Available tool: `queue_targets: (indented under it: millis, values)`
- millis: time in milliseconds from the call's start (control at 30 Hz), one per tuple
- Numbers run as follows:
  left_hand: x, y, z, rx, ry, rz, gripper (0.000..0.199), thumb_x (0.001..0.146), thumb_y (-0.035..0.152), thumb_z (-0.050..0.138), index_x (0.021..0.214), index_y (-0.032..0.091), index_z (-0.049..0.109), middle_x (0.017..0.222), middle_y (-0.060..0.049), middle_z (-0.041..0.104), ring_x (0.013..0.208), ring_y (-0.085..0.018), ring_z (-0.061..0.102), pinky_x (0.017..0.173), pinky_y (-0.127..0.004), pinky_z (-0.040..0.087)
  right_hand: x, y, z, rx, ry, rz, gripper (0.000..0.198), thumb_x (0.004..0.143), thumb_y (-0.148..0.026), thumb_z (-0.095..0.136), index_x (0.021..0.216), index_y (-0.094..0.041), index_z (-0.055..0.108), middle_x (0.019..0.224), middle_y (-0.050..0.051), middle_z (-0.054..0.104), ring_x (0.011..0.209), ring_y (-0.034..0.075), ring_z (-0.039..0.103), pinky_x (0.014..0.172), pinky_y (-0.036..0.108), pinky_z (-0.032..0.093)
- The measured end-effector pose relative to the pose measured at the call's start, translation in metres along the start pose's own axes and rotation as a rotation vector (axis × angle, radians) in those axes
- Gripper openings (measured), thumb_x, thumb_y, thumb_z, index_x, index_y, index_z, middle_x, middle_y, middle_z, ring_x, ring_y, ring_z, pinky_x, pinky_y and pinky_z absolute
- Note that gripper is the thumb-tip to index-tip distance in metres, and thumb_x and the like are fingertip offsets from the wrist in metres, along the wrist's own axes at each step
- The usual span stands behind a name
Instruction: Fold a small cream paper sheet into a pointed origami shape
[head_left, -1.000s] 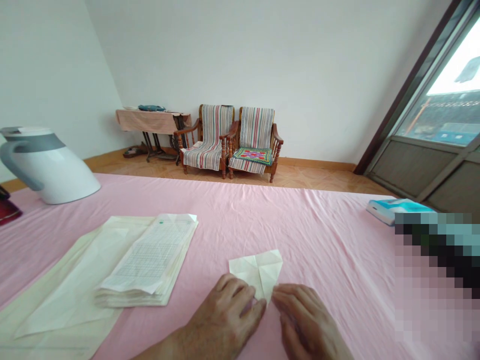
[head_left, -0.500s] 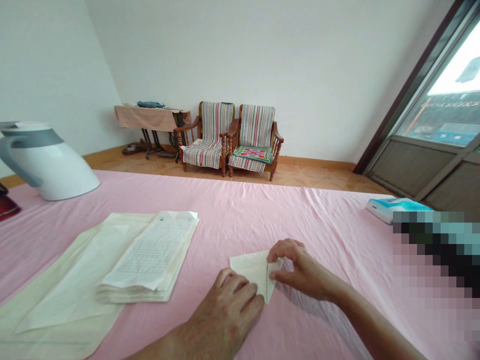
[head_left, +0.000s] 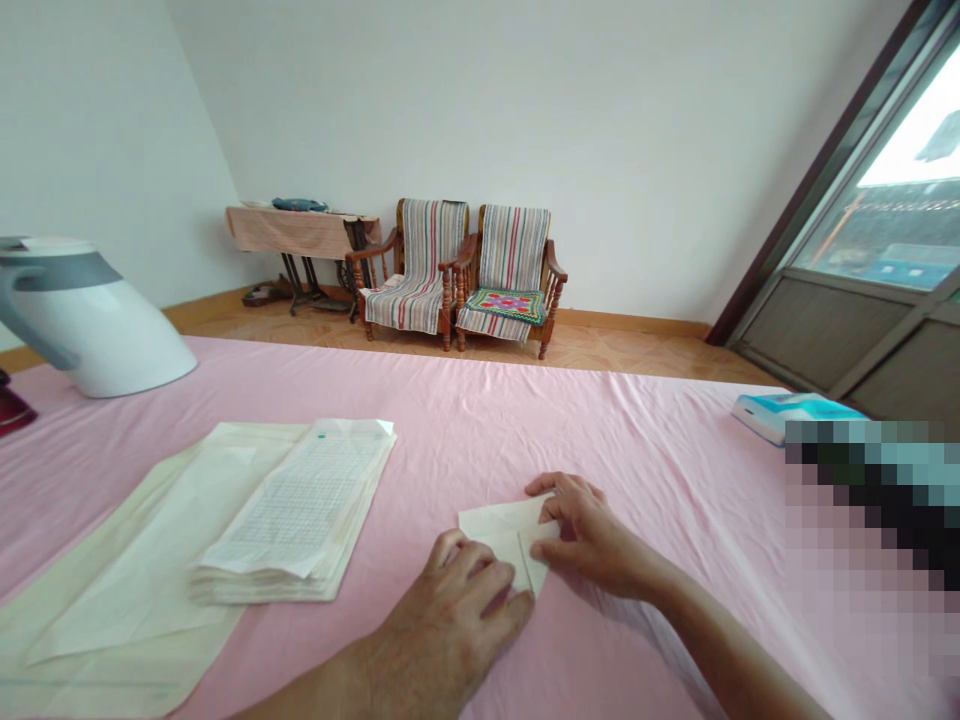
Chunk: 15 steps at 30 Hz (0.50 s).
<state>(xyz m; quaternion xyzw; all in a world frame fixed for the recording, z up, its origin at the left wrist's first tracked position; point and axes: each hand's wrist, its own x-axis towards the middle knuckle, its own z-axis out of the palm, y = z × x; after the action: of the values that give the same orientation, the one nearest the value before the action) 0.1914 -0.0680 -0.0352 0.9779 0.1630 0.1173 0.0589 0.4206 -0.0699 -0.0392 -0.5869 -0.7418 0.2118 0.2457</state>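
While a small, folded, cream-white paper [head_left: 487, 518] with a straight flap edge lies on wrinkled pink cloth [head_left: 637, 430], the left hand [head_left: 465, 610] covers its lower left with bent fingers; the right hand [head_left: 589, 540] touches its right side, fingers narrowly parted. Whether either pinches is unclear.

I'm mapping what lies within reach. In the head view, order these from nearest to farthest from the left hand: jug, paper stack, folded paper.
1. Folded paper: touching the left hand.
2. Paper stack: to the hand's left.
3. Jug: far left, beyond the stack.
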Motion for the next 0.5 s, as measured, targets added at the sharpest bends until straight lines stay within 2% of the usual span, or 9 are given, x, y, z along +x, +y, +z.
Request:
queue_targets:
  millis: [200, 367, 500]
  values:
    - [0.0024, 0.0022, -0.0013, -0.065, -0.056, -0.078, 0.017, 0.098, 0.017, 0.046, 0.112, 0.021, 0.055, 0.108, -0.004, 0.061, 0.099, -0.024, 0.051, 0.093, -0.043, 0.033, -0.0003, -0.0073, -0.0016, -0.007, -0.021, 0.028, 0.012, 0.07, -0.012, 0.07, 0.073, -0.02, 0.061, 0.118, 0.005, 0.059, 0.113, 0.024, 0.052, 0.097, 0.044, 0.038]
    - [0.0048, -0.0004, 0.0004, -0.112, -0.051, -0.115, 0.04, 0.09, 0.012, 0.049, 0.129, 0.021, 0.049, 0.113, -0.007, 0.059, 0.101, -0.026, 0.05, 0.094, -0.045, 0.036, -0.0002, -0.0077, -0.0025, -0.004, -0.023, 0.026, 0.012, 0.069, -0.012, 0.069, 0.073, -0.02, 0.061, 0.12, 0.005, 0.059, 0.115, 0.025, 0.051, 0.097, 0.044, 0.038]
    - [0.0069, -0.0032, 0.0032, -0.11, -0.068, -0.116, 0.051, 0.084, 0.012, 0.052, 0.134, 0.021, 0.046, 0.115, -0.009, 0.057, 0.104, -0.027, 0.048, 0.096, -0.047, 0.038, -0.0004, -0.0065, 0.0007, 0.002, -0.004, 0.019, 0.014, 0.068, -0.011, 0.068, 0.074, -0.02, 0.06, 0.119, 0.004, 0.06, 0.115, 0.024, 0.052, 0.098, 0.042, 0.036]
